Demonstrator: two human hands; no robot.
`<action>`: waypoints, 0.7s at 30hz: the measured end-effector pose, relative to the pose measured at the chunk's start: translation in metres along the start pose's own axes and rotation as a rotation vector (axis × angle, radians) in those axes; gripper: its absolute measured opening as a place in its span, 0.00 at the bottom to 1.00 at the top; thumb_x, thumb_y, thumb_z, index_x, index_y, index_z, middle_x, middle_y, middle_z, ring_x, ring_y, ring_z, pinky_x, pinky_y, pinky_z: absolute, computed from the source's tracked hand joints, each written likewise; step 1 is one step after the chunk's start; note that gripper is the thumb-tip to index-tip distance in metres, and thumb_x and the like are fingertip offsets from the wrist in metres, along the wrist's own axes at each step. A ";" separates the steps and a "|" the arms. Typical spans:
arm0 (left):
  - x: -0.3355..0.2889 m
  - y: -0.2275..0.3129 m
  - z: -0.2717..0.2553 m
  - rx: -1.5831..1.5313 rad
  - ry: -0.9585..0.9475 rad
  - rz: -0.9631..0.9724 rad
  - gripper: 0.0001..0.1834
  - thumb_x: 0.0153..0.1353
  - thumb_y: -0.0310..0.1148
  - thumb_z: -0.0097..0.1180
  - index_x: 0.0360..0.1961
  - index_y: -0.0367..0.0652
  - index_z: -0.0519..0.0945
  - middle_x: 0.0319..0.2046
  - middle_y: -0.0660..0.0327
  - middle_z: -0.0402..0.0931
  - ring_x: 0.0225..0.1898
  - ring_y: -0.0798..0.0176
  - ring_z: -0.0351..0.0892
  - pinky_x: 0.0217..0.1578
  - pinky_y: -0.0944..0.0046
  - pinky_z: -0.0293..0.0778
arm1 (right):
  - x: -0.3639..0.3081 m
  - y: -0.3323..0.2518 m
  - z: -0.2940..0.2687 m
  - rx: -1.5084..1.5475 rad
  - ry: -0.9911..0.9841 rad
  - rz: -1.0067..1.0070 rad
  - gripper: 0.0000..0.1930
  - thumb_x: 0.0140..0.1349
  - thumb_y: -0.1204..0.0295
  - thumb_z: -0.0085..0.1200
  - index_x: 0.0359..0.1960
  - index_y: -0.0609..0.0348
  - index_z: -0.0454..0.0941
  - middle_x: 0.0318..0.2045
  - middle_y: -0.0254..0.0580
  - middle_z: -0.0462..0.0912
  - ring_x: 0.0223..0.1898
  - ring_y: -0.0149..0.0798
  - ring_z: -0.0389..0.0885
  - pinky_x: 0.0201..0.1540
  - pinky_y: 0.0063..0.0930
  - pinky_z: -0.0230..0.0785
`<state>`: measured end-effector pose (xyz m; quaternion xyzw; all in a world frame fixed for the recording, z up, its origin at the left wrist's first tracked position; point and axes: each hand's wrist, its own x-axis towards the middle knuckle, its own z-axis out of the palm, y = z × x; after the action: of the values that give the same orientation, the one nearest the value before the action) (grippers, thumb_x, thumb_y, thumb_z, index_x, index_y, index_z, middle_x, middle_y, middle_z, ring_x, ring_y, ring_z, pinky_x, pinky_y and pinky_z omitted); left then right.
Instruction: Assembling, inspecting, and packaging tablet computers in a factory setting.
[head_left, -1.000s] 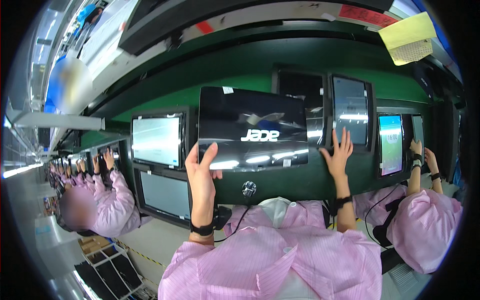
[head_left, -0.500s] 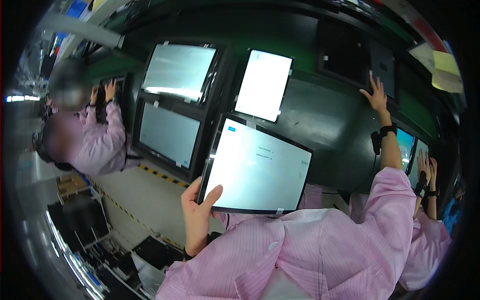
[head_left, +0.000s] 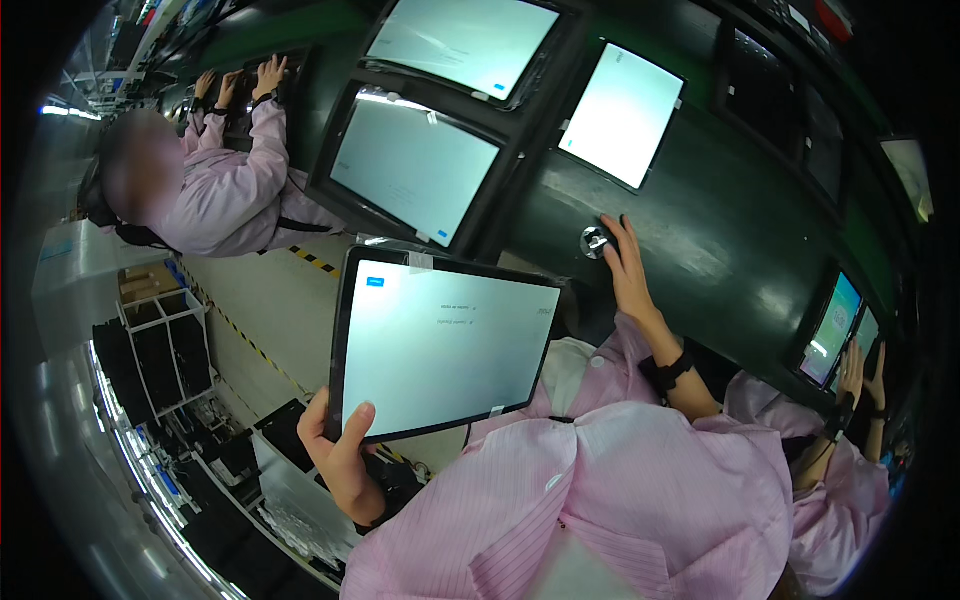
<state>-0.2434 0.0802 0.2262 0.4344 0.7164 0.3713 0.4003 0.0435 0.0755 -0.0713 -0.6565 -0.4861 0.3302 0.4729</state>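
Observation:
My left hand (head_left: 345, 455) grips a tablet (head_left: 440, 350) by its lower left corner, thumb over the front edge. The tablet is tilted before my chest, its lit white screen carrying small upside-down text and a blue button; tape tabs sit on its rim. My right hand (head_left: 630, 275) is over the dark green bench, fingers stretched and holding nothing. Beside its fingertips is a small round silvery piece (head_left: 594, 242) with a dark middle; I cannot tell whether they touch. Farther back, a white-lit tablet (head_left: 622, 115) lies on the bench.
Two lit tablets (head_left: 415, 165) lie in black trays at the left. Dark tablets (head_left: 765, 90) rest at the far right. Co-workers in pink sit on both sides; the right one's hands (head_left: 852, 372) are at lit tablets (head_left: 832, 325). A white rack (head_left: 165, 350) stands lower left.
My right hand has drawn back from the dark tablets at the far right to the round silvery piece near the middle. The held tablet has shifted left in the picture as the view turned.

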 end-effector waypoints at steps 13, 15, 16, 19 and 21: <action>-0.009 -0.071 -0.133 -0.033 0.132 -0.144 0.09 0.49 0.30 0.62 0.27 0.37 0.76 0.16 0.69 0.68 0.11 0.79 0.60 0.12 0.78 0.54 | -0.001 0.044 0.059 -0.133 0.288 0.016 0.18 0.68 0.62 0.31 0.43 0.57 0.74 0.49 0.41 0.74 0.64 0.49 0.51 0.65 0.40 0.35; -0.011 -0.079 -0.145 -0.037 0.157 -0.166 0.09 0.50 0.30 0.61 0.27 0.38 0.75 0.15 0.70 0.68 0.12 0.80 0.60 0.12 0.78 0.53 | 0.001 0.052 0.056 -0.212 0.258 -0.047 0.19 0.68 0.62 0.31 0.46 0.57 0.73 0.50 0.40 0.74 0.65 0.48 0.50 0.65 0.38 0.33; -0.012 -0.081 -0.151 -0.035 0.159 -0.172 0.09 0.50 0.30 0.61 0.26 0.38 0.75 0.15 0.70 0.67 0.12 0.80 0.59 0.12 0.78 0.53 | 0.002 0.053 0.054 -0.210 0.244 -0.058 0.19 0.68 0.62 0.31 0.46 0.57 0.73 0.50 0.40 0.74 0.65 0.48 0.50 0.65 0.38 0.33; -0.011 -0.093 -0.163 -0.017 0.101 -0.183 0.08 0.51 0.30 0.60 0.24 0.39 0.74 0.14 0.72 0.65 0.14 0.81 0.60 0.13 0.78 0.52 | 0.007 0.039 0.055 -0.226 0.278 -0.027 0.19 0.68 0.61 0.33 0.50 0.58 0.70 0.51 0.42 0.73 0.64 0.46 0.53 0.64 0.36 0.39; -0.005 -0.094 -0.167 0.046 0.015 -0.174 0.10 0.52 0.29 0.60 0.21 0.38 0.72 0.14 0.72 0.63 0.15 0.79 0.58 0.15 0.76 0.51 | 0.006 0.020 0.048 -0.034 0.332 0.099 0.20 0.67 0.60 0.37 0.55 0.59 0.67 0.53 0.46 0.71 0.62 0.44 0.58 0.62 0.34 0.48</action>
<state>-0.4219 0.0120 0.2123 0.3769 0.7628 0.3217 0.4154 0.0087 0.0942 -0.1062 -0.7330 -0.3738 0.2320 0.5188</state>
